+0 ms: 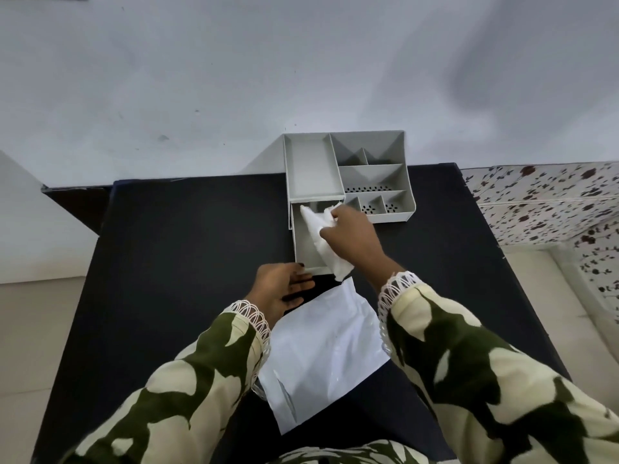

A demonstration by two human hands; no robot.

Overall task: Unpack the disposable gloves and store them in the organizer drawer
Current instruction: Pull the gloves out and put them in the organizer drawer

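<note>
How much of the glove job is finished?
Done: the gloves are out of the white packet, which lies flat on the table, and the drawer is pulled open. Happening now: the right hand pushes the gloves into the drawer while the left hand is at its front. Left: tuck in the overhanging end, then close the drawer.

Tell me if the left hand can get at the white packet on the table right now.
Probably yes: the left hand rests open beside the white packet, with nothing between them; only its own sleeve lies over the packet's edge.

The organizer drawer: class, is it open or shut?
Open. The drawer is pulled out toward the person; its inside shows, and the right hand lowers the gloves into it.
</note>
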